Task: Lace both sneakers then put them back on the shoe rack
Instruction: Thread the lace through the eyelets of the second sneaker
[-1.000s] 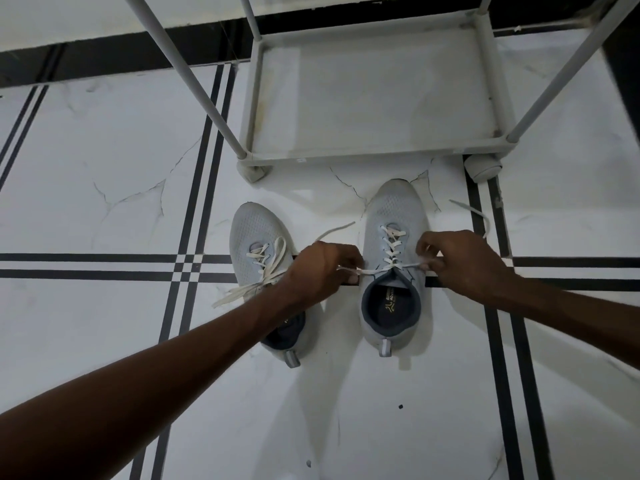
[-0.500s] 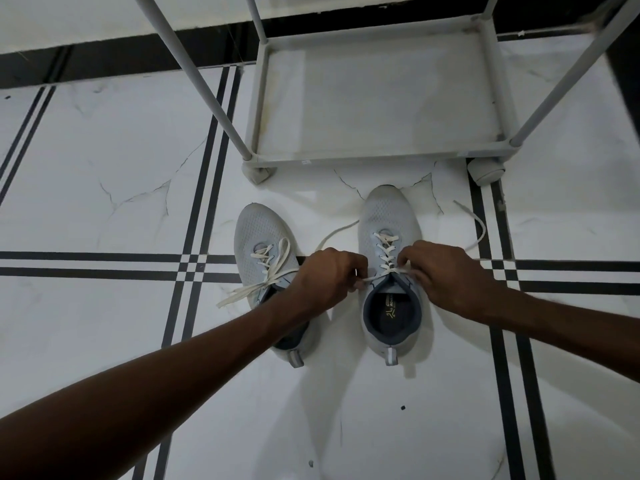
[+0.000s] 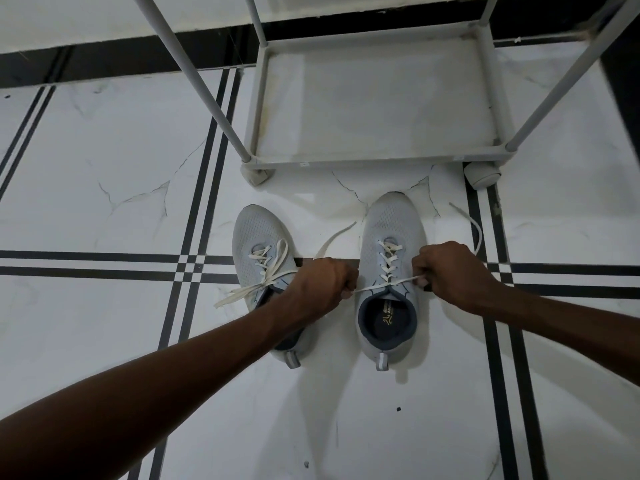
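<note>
My left hand (image 3: 323,285) and right hand (image 3: 446,271) each pinch an end of the lace (image 3: 388,284) taut across the right sneaker (image 3: 391,278), beside the left sneaker (image 3: 258,244) on the floor (image 3: 104,202) before the rack (image 3: 374,161).

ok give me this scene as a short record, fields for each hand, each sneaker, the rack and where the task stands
left hand: closed on one end of the right sneaker's lace
right hand: closed on the other end, lace taut across the top eyelets
right sneaker: on the floor, laced, not tied
left sneaker: on the floor beside it, laced, ends lying loose
shoe rack: just beyond the toes, bottom shelf bare
task stage: tightening the laces; neither sneaker on the rack yet
</note>
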`<state>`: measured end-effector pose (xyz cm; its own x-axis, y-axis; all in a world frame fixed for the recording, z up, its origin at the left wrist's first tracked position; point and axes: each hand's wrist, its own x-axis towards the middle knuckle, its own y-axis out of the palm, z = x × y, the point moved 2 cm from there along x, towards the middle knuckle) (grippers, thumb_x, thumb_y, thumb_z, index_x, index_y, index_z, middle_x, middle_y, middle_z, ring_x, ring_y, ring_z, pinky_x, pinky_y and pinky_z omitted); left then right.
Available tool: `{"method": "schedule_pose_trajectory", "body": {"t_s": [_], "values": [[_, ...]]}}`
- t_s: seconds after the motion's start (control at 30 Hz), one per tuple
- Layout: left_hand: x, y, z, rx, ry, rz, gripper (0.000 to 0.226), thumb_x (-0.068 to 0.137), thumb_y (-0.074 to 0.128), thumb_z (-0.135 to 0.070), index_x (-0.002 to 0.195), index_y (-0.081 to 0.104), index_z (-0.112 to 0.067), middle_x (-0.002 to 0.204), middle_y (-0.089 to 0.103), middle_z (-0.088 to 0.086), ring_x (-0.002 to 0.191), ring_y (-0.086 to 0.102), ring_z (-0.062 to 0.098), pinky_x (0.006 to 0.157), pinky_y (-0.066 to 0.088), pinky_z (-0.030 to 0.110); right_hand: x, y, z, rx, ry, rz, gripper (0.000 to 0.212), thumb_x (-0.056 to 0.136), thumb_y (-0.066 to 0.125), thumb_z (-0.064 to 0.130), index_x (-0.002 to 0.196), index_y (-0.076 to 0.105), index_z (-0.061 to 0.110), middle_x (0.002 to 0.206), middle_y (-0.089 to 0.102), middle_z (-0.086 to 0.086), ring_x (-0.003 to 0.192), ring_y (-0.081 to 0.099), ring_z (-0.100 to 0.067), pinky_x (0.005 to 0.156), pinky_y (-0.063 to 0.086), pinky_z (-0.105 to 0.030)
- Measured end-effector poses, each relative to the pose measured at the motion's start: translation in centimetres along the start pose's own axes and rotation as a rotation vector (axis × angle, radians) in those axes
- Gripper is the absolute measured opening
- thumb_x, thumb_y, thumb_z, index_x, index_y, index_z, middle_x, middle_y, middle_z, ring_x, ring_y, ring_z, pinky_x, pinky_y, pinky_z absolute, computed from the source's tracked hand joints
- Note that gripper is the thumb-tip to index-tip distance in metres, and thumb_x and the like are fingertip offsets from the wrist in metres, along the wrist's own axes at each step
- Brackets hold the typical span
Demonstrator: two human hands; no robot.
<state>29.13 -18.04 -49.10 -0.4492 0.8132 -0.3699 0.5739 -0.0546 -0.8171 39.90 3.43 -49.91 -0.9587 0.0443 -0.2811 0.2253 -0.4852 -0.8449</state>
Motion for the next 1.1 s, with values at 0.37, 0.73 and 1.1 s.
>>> {"method": "schedule_pose_trajectory", "body": {"t_s": [0.37,0.73,1.1], "values": [[1.0,-6.2,0.3,-0.862,-0.123,0.263,0.005,0.090,0.069,-0.011,0.090,0.073,-0.008,0.080,0.073,0.008,0.074,0.068,0.016,0.067,0.057,0.025,-1.1,-6.3,1.3,0.552,0.120,0.412,0.010,0.088,0.071,0.016,0.079,0.073,0.010,0.063,0.071,-0.012,0.052,0.063,-0.018,0.056,0.052,-0.028],[3.5,-4.2,-3.4,-1.342,-0.206,0.147,0.017,0.097,0.060,-0.020,0.105,0.070,-0.008,0.091,0.070,0.004,0.066,0.059,0.005,0.060,0.047,0.017,-2.4,-5.8,3.8,1.117,0.208,0.183,0.018,0.090,0.063,0.010,0.100,0.070,-0.002,0.072,0.074,-0.003,0.056,0.060,-0.013,0.057,0.053,-0.024],[4.4,-2.7,-2.4,-1.279,-0.252,0.155,0.025,0.096,0.052,0.003,0.118,0.061,-0.005,0.074,0.063,0.007,0.059,0.057,0.011,0.057,0.049,0.020,-0.4,-3.8,5.7,0.939,0.155,-0.057,0.023,0.096,0.057,0.003,0.109,0.068,0.019,0.074,0.074,-0.012,0.044,0.058,-0.023,0.038,0.046,-0.026]]}}
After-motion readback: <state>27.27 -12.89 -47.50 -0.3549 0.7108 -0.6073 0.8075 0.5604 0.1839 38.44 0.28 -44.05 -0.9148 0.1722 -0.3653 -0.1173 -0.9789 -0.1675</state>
